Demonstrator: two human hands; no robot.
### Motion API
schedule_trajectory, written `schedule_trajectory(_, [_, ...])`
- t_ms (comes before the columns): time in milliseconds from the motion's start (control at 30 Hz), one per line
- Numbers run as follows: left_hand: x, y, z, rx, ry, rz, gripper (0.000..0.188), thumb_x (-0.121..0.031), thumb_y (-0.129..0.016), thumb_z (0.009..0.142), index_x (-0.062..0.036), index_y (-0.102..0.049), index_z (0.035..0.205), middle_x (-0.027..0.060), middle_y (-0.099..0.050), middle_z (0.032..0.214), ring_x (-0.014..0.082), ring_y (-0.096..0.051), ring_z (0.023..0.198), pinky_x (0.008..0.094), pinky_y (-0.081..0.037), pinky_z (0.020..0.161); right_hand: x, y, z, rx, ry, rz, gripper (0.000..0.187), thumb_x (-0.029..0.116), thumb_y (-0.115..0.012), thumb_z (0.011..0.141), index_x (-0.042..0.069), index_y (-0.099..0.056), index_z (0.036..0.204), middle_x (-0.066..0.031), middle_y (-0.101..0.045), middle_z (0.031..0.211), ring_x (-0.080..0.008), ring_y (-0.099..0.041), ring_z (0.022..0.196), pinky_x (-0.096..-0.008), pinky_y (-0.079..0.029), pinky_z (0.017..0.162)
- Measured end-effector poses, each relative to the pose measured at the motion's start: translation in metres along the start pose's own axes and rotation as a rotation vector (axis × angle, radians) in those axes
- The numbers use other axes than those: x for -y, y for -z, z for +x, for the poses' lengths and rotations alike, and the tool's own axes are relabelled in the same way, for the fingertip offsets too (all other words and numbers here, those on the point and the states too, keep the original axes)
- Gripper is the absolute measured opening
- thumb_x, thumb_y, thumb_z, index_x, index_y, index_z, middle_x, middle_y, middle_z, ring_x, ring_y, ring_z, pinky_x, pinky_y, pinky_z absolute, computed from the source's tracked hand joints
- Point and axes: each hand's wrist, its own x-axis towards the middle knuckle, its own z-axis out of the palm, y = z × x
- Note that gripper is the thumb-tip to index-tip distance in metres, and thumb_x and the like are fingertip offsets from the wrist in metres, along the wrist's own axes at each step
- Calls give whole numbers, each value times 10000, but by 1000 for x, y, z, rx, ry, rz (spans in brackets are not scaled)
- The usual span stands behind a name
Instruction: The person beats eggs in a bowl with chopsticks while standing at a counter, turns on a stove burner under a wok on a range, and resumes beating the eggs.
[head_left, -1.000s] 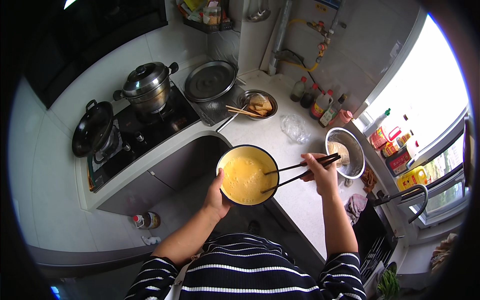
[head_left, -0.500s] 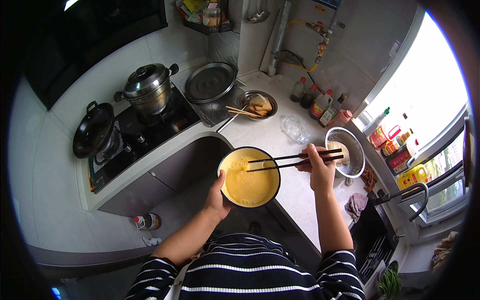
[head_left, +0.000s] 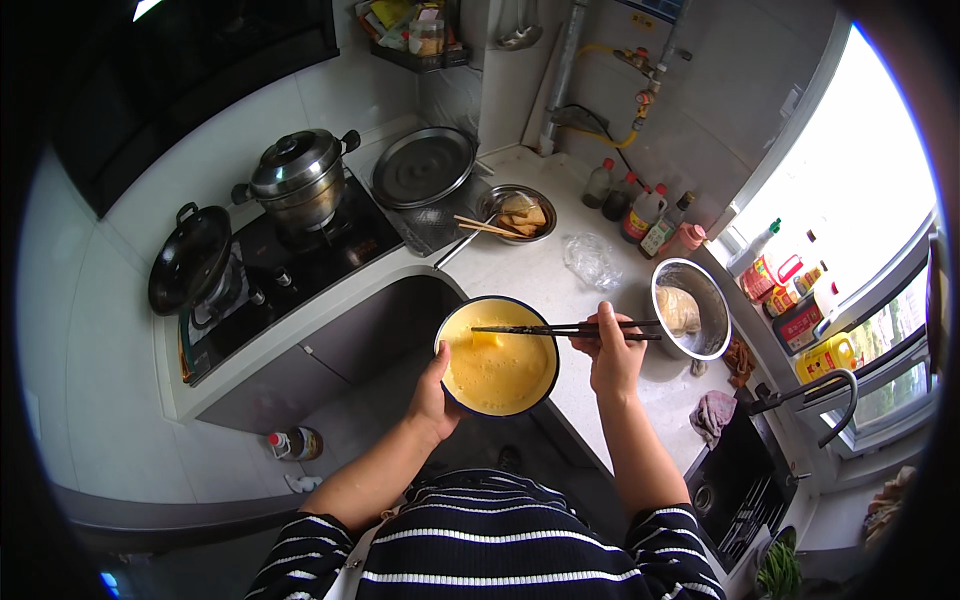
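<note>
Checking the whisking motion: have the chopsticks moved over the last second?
Yes. The chopsticks in the right hand have swung from tilted, tips down in the egg, to level across the bowl, their rear ends now over the steel bowl.

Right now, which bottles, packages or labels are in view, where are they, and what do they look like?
Condiment bottles: back of counter by the wall, dark and clear, red labels.
Window-sill bottles: on the sill, red and yellow labels.
Yellow oil jug: sill, right of the steel bowl.
Small bottle: on the floor, red cap.
Clear plastic bag: countertop, crumpled.
</note>
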Motion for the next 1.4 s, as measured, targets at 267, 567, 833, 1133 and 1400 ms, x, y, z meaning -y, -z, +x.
schedule_trajectory(267, [-5, 2, 1, -16, -25, 12, 663, -563, -460, 870, -72, -399, 1312, 127, -512, 1255, 266, -508, 1149, 417, -463, 880, 49, 8, 18, 126, 7, -226, 281, 236, -649, 856, -45, -636, 871, -105, -630, 716, -149, -601, 493, -233, -512, 438])
schedule_trajectory(567, [-5, 5, 4, -48, -16, -19, 649, -558, -468, 869, -76, -415, 1301, 122, -512, 1256, 264, -512, 1139, 425, -460, 875, -25, -13, -3, 62, -159, -159, 267, 215, -660, 844, -31, -598, 762, -111, -622, 685, -178, -619, 527, -284, -545, 473])
schedule_trajectory(833, [-6, 16, 1, -50, -31, -1, 657, -560, -459, 871, -85, -388, 1318, 129, -506, 1260, 274, -508, 1149, 439, -468, 866, 21, -15, 10, 102, -16, -38, 285, 237, -659, 845, -34, -604, 777, -120, -623, 680, -181, -622, 523, -281, -546, 492])
schedule_trajectory(1133, [-6, 11, 0, -54, -15, 12, 652, -559, -450, 876, -82, -394, 1316, 126, -509, 1260, 274, -509, 1151, 436, -466, 866, 29, 15, 11, 218, -136, -372, 275, 210, -680, 824, -59, -630, 845, -115, -636, 720, -160, -593, 455, -250, -517, 413])
schedule_trajectory(1400, [7, 8, 5, -24, 26, 26, 632, -543, -455, 881, -71, -416, 1300, 119, -524, 1246, 262, -519, 1136, 404, -463, 874, -7, -5, -13, 79, -119, -73, 275, 222, -669, 837, -43, -607, 794, -115, -628, 697, -181, -626, 552, -280, -549, 510])
